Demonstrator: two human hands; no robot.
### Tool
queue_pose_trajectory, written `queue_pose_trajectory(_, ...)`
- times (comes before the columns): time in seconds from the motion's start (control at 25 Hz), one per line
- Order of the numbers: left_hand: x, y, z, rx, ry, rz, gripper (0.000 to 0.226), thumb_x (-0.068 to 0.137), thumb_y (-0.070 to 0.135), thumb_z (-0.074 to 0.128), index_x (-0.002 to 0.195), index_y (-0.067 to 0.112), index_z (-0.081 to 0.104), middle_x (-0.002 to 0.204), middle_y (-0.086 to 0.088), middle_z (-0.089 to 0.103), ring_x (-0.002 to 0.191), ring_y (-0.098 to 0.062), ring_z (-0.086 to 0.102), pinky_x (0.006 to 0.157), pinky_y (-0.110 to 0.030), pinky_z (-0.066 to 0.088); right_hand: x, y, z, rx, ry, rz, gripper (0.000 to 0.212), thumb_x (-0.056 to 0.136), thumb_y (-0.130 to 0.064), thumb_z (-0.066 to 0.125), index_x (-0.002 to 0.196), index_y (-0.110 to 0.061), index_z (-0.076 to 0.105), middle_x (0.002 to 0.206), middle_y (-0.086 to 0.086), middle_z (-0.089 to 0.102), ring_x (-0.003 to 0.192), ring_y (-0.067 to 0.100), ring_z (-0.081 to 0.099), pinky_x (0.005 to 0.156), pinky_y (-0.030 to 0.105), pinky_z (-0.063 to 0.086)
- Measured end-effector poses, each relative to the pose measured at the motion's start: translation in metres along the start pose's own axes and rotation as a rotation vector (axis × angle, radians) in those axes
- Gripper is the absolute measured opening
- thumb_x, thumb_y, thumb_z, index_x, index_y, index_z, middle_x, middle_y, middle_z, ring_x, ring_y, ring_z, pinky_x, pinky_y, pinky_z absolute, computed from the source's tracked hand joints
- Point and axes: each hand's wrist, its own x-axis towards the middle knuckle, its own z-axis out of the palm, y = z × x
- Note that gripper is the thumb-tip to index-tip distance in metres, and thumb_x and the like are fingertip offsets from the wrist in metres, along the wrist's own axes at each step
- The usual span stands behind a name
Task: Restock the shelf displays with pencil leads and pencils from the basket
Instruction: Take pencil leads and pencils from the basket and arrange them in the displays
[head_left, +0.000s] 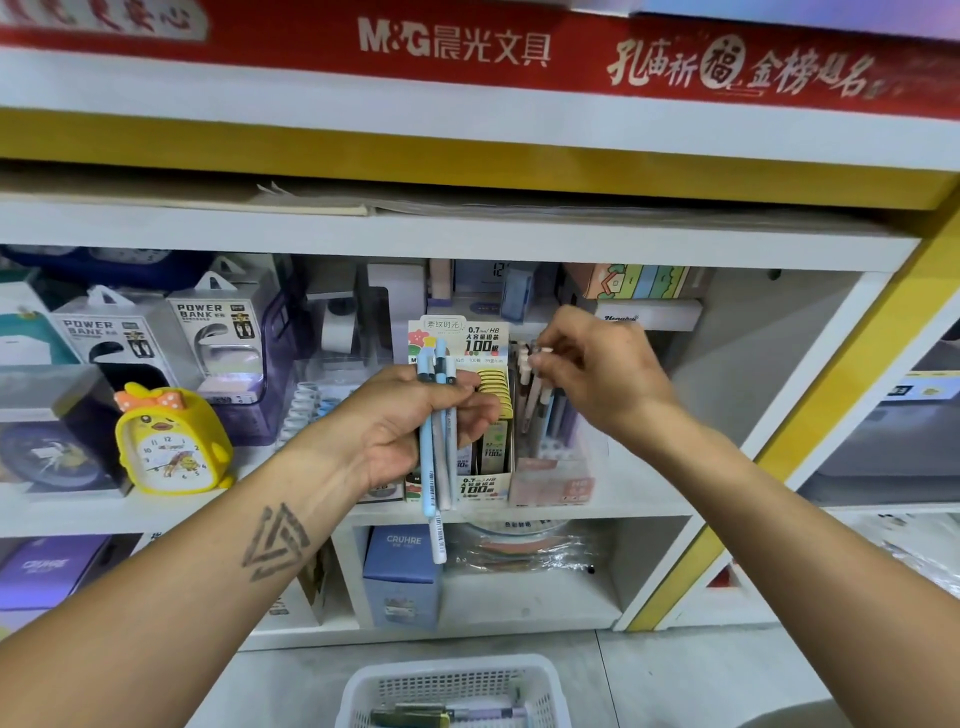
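Observation:
My left hand (410, 421) grips a bunch of pastel mechanical pencils (439, 467), held upright in front of the pencil lead display box (480, 483). My right hand (592, 374) pinches the top of one pencil (543, 352) standing in the pink pencil display (550, 483) just right of the lead box. More pencils stand in that display. On the floor below sits the white basket (363, 691), with a few pens or pencils lying in it.
A yellow duck clock (166, 441) and power bank boxes (218, 332) stand on the shelf to the left. Blue boxes (400, 571) and wrapped goods fill the lower shelf. A yellow shelf post (810, 431) runs along the right.

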Motion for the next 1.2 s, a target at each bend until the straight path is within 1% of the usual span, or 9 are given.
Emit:
queue_pose_trajectory(0.28,-0.001,-0.003,0.0,0.017,-0.046,-0.008,0.03,0.089,-0.006,0.06,0.119,-0.006,0.059,0.101,-0.031,0.07,0.085,-0.035,0.074,0.065,-0.035,0.059,0.001,-0.001,0.008,-0.039,-0.107,0.016,0.017,0.089,-0.02,0.075,0.077,-0.023,0.062,0.071,-0.007,0.067,0.069,0.016,0.066,0.063,0.043,0.058)
queue_pose_trajectory(0.44,-0.003,-0.003,0.001,0.018,-0.075,-0.016,0.022,0.087,-0.006,0.062,0.109,-0.006,0.06,0.102,-0.032,0.07,0.087,-0.035,0.074,0.067,-0.036,0.06,0.002,0.002,0.004,-0.102,-0.103,-0.001,0.015,0.086,-0.023,0.077,0.077,-0.02,0.065,0.07,-0.007,0.068,0.067,0.009,0.063,0.059,0.018,0.05)
queue_pose_trajectory(0.48,-0.004,-0.003,0.002,0.021,-0.083,-0.017,0.02,0.087,-0.006,0.062,0.107,-0.005,0.06,0.102,-0.032,0.07,0.088,-0.035,0.074,0.068,-0.036,0.06,0.003,0.003,0.004,-0.115,-0.097,-0.017,0.014,0.086,-0.024,0.077,0.078,-0.02,0.067,0.071,-0.007,0.068,0.068,0.009,0.062,0.06,0.018,0.049)
queue_pose_trajectory(0.6,-0.006,-0.004,0.004,0.031,-0.108,-0.009,0.031,0.083,-0.005,0.064,0.113,-0.007,0.057,0.104,-0.033,0.069,0.094,-0.037,0.072,0.072,-0.038,0.061,0.003,0.005,0.008,-0.238,-0.139,-0.107,0.011,0.091,-0.029,0.072,0.09,-0.019,0.077,0.09,-0.005,0.067,0.088,0.018,0.061,0.078,0.038,0.052)
queue_pose_trajectory(0.72,-0.009,-0.007,0.006,0.024,-0.173,0.0,0.034,0.081,-0.005,0.066,0.114,-0.011,0.058,0.106,-0.034,0.068,0.097,-0.04,0.071,0.075,-0.04,0.06,0.004,0.007,0.009,-0.359,-0.179,-0.109,0.021,0.098,-0.033,0.061,0.106,-0.021,0.077,0.106,-0.004,0.061,0.108,0.02,0.054,0.089,0.037,0.047)
queue_pose_trajectory(0.84,-0.01,-0.008,0.01,0.037,-0.237,0.01,0.029,0.088,-0.007,0.06,0.116,-0.011,0.06,0.109,-0.034,0.067,0.1,-0.041,0.07,0.078,-0.042,0.06,0.004,0.0,0.007,-0.021,-0.112,0.029,0.022,0.096,-0.035,0.064,0.11,-0.023,0.076,0.101,-0.011,0.067,0.094,0.008,0.06,0.084,0.03,0.049)
queue_pose_trajectory(0.92,-0.01,-0.01,0.015,0.059,-0.271,0.025,0.027,0.089,-0.008,0.057,0.116,-0.011,0.062,0.11,-0.034,0.067,0.102,-0.042,0.069,0.081,-0.043,0.06,0.003,-0.009,0.006,0.27,-0.169,0.181,0.019,0.089,-0.038,0.072,0.102,-0.025,0.079,0.09,-0.01,0.075,0.083,0.004,0.066,0.078,0.028,0.054)
queue_pose_trajectory(1.04,-0.011,-0.011,0.024,0.051,-0.325,0.029,0.028,0.088,-0.008,0.057,0.114,-0.012,0.063,0.112,-0.034,0.066,0.105,-0.043,0.067,0.086,-0.046,0.058,-0.004,-0.016,0.005,0.519,-0.254,0.295,0.013,0.083,-0.029,0.08,0.086,-0.016,0.08,0.082,0.008,0.076,0.074,0.013,0.068,0.069,0.031,0.056)
queue_pose_trajectory(1.2,-0.007,-0.009,0.03,-0.02,-0.331,0.043,0.037,0.089,-0.008,0.056,0.125,-0.011,0.057,0.12,-0.031,0.064,0.112,-0.041,0.065,0.089,-0.045,0.057,-0.003,-0.007,-0.013,0.887,-0.075,0.446,0.007,0.089,-0.007,0.071,0.088,0.0,0.072,0.08,0.016,0.071,0.069,0.02,0.066,0.066,0.028,0.056)
